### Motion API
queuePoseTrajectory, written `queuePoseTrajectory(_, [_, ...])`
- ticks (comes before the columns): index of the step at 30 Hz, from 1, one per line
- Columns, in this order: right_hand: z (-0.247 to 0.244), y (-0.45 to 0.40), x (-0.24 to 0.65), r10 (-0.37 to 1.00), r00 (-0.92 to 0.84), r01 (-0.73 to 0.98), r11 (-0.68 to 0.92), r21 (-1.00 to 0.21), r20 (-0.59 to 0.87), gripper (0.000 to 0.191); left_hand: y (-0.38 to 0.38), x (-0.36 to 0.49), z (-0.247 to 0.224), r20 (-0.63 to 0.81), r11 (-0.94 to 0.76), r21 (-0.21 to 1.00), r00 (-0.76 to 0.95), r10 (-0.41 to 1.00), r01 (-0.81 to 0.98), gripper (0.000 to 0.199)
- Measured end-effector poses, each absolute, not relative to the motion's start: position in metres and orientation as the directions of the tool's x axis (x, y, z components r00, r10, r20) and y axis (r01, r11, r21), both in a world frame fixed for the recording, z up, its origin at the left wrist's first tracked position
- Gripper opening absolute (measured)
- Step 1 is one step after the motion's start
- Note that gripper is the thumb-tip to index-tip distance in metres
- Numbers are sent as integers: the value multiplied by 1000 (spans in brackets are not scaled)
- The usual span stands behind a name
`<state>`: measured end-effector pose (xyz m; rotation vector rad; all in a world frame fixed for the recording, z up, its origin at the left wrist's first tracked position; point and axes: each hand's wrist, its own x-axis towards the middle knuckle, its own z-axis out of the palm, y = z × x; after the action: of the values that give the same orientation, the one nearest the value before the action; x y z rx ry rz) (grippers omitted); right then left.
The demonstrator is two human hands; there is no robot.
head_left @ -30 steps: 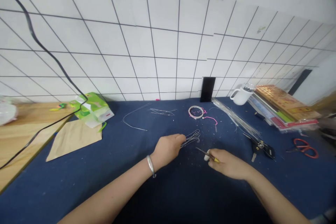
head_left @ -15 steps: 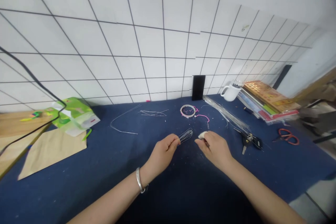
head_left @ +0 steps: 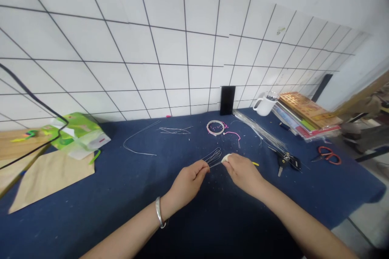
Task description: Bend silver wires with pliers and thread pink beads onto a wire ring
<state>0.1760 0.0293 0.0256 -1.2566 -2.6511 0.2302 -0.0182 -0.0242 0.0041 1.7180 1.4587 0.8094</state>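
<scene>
Looped wire bundle (head_left: 215, 154), one: was clamped in the left hand (head_left: 189, 176) and extended toward the right hand (head_left: 245, 173), closed separately around a mostly hidden yellow-ended tool (head_left: 255, 164); firm, steady left pinching seemed advisable.

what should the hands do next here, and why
Perhaps draw the right hand away a little: a strand seems to reach it, while the left hand pinches the looped wires, so a light pull might tighten that strand.

No readable text or numbers anywhere.
</scene>
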Motion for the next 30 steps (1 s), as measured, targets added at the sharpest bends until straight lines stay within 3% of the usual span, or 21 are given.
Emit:
queuePoseTrajectory(4, [30, 25, 180, 707, -707, 705, 705, -71, 10, 14, -17, -29, -1, 29, -176, 745, 232, 972, 644, 22])
queuePoseTrajectory(7, [34, 26, 183, 656, -753, 658, 750, -58, -61, 12, -12, -35, -1, 43, -241, 689, 292, 955, 684, 20])
queuePoseTrajectory(9, [38, 28, 184, 664, -747, 662, 739, -121, -35, 13, -11, -36, 2, 37, -234, 729, 304, 952, 643, 19])
queuePoseTrajectory(11, [40, 31, 185, 701, -712, 663, 691, -289, 43, 16, -13, -32, 6, -16, -125, 858, 270, 963, 498, 20])
queuePoseTrajectory(13, [42, 31, 184, 739, -662, 585, 614, -530, 126, 17, -18, -26, 10, -139, 83, 968, 227, 964, 238, 22])
queuePoseTrajectory(16, [39, 27, 180, 799, -548, 432, 525, -733, 248, 24, -30, -13, 15, -297, 336, 932, 241, 924, -140, 23])
queuePoseTrajectory(19, [36, 23, 176, 827, -412, 411, 543, -733, 382, 18, -40, -2, 18, -316, 400, 860, 285, 905, -317, 24])
queuePoseTrajectory(23, [35, 20, 173, 806, -346, 384, 588, -712, 479, 15, -48, 6, 22, -326, 441, 817, 333, 885, -372, 23])
queuePoseTrajectory(27, [38, 19, 174, 822, -363, 363, 559, -746, 439, 14, -51, 8, 21, -323, 451, 838, 388, 863, -307, 23])
queuePoseTrajectory(30, [39, 18, 175, 858, -385, 346, 477, -808, 341, 14, -49, 8, 17, -316, 398, 891, 331, 889, -216, 23])
